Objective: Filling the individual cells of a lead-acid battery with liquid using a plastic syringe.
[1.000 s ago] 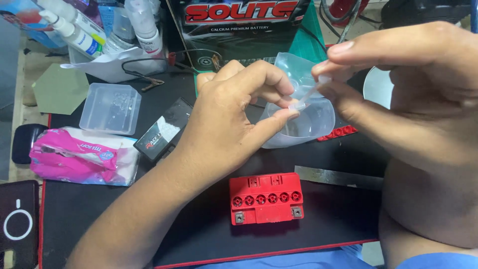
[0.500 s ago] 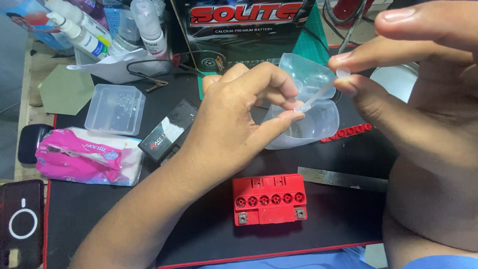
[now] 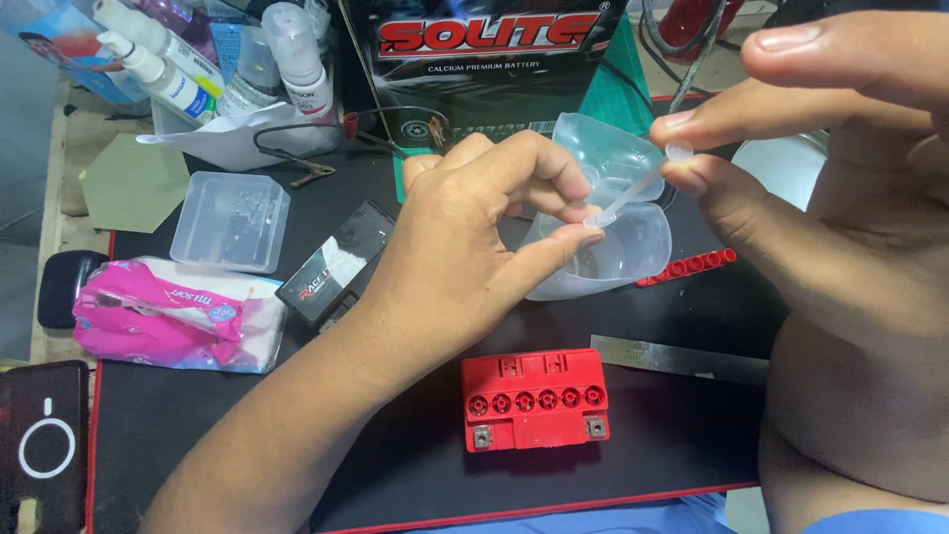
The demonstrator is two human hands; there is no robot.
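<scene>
My left hand [image 3: 474, 247] reaches in from the lower left, thumb and fingers pinched on the lower end of a small clear tube [image 3: 633, 188]. My right hand [image 3: 820, 198], large at the right edge, pinches the tube's upper end between thumb and forefinger. The tube slants over a clear plastic container [image 3: 623, 252] lying on the black mat; whether my left fingers also touch it I cannot tell. A red battery [image 3: 535, 399] with a row of open filler holes sits on the mat below both hands.
A red cap strip [image 3: 687, 267] and a metal ruler [image 3: 682, 358] lie right of the battery. To the left are a clear lidded box [image 3: 232, 220], a pink tissue pack [image 3: 168, 311], a small black packet [image 3: 336, 262] and a phone [image 3: 40, 445]. A black carton [image 3: 494, 59] and bottles [image 3: 178, 59] stand behind.
My right hand has risen up and to the right, drawing the clear tube out longer from my left fingers. The left hand has stayed about where it was.
</scene>
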